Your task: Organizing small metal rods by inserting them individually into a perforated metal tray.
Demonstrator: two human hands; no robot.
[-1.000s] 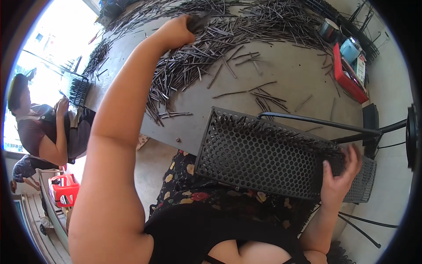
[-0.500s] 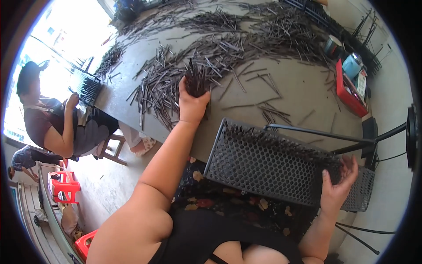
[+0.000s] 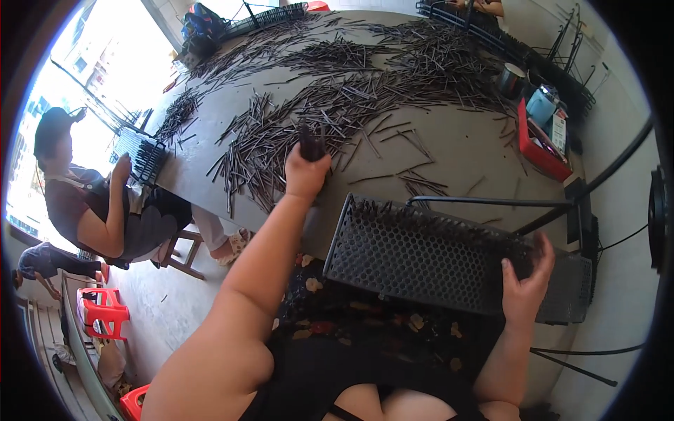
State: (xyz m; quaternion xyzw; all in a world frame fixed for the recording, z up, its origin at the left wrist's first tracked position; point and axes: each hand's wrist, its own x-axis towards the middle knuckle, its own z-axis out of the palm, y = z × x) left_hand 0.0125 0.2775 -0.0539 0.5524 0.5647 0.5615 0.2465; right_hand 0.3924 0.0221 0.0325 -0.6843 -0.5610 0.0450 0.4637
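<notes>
Left hand (image 3: pixel 306 175) has moved nearer, clutching dark sticks (image 3: pixel 312 144) a loose grip could spill. Right hand (image 3: pixel 525 290) spreads wide at black rack (image 3: pixel 414 256).

Head-worn wide fisheye, looking down across table (image 3: pixel 453 144).

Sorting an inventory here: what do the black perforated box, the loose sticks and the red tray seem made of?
Perforated box: perhaps painted metal, matte black; evenly spaced holes. Sticks: possibly dark plant stems, dull with some sheen; uneven, some slightly bent. Red tray: likely smooth plastic; solid, even colour.
</notes>
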